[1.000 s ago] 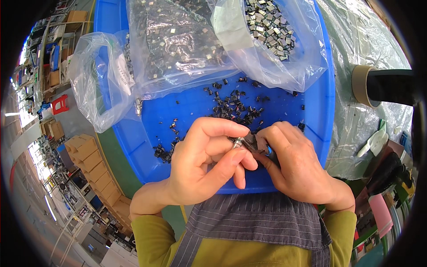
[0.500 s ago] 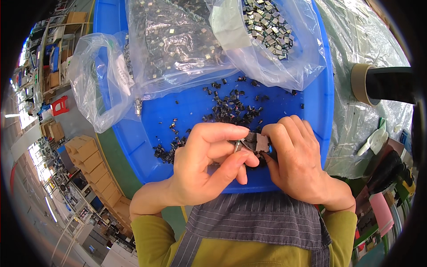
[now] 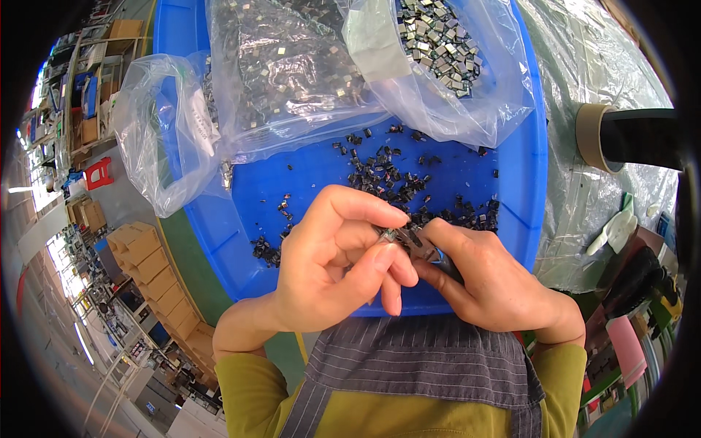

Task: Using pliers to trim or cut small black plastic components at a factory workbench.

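My left hand (image 3: pixel 321 270) is closed in a pinch over the near part of the blue tray (image 3: pixel 522 146). Between its thumb and fingertips is a small shiny electronic part (image 3: pixel 388 235), mostly covered by the fingers. A pair of pliers (image 3: pixel 422 248) with dark metal jaws and a bluish handle is gripped in my right hand (image 3: pixel 493 281). The jaws meet the small part at the left fingertips; whether they bite on it I cannot make out. Small black pieces (image 3: pixel 391 175) lie scattered in the tray beyond both hands.
Clear plastic bags (image 3: pixel 292 80) of small parts fill the tray's far half; the right one shows silvery square pieces (image 3: pixel 438 47). A crumpled clear bag (image 3: pixel 164 139) hangs over the left rim. On the right are a tape roll (image 3: pixel 593 139) and a white glove (image 3: pixel 615 232). Cardboard boxes (image 3: pixel 157 274) stand left.
My right hand has turned and dropped slightly, tilting the pliers' jaws toward the left fingertips. More black pieces now show beyond it. My left hand has shifted slightly left, still pinching.
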### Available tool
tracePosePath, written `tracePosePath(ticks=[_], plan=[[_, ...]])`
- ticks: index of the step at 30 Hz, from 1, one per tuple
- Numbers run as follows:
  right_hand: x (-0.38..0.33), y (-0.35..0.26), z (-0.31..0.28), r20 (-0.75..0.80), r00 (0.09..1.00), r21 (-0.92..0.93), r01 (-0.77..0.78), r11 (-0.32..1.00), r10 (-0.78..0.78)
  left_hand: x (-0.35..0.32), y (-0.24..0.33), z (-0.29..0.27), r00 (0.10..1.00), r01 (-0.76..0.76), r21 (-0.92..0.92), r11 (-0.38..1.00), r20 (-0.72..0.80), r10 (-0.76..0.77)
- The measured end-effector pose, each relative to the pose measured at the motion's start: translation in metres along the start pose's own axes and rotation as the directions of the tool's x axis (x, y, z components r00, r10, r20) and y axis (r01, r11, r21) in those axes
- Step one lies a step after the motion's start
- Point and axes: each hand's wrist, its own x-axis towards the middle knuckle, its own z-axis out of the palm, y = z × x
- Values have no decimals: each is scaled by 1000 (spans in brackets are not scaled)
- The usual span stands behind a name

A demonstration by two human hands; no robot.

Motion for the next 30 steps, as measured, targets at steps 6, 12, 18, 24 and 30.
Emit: tracePosePath(ticks=[6, 12, 18, 24, 30], plan=[[2, 2, -3, 25, 1000, 39, 10, 999, -11, 1, 0, -2, 997, 75, -110, 991, 11, -74], [3, 5, 5, -222, 953, -491, 75, 868, -208, -1, -6, -1, 999, -31, 49, 998, 31, 29], [3, 2, 6, -256, 934, -591, 52, 805, -248, -3, -11, 3, 996, -90, 132, 987, 11, 90], [0, 4, 5, -195, 966, -425, 74, 902, -171, -1, -6, 1, 997, -71, 132, 989, 31, 68], [5, -15, -16, 166, 975, 110, -164, 980, 144, 1, -5, -4, 997, 71, -231, 970, 41, -64]])
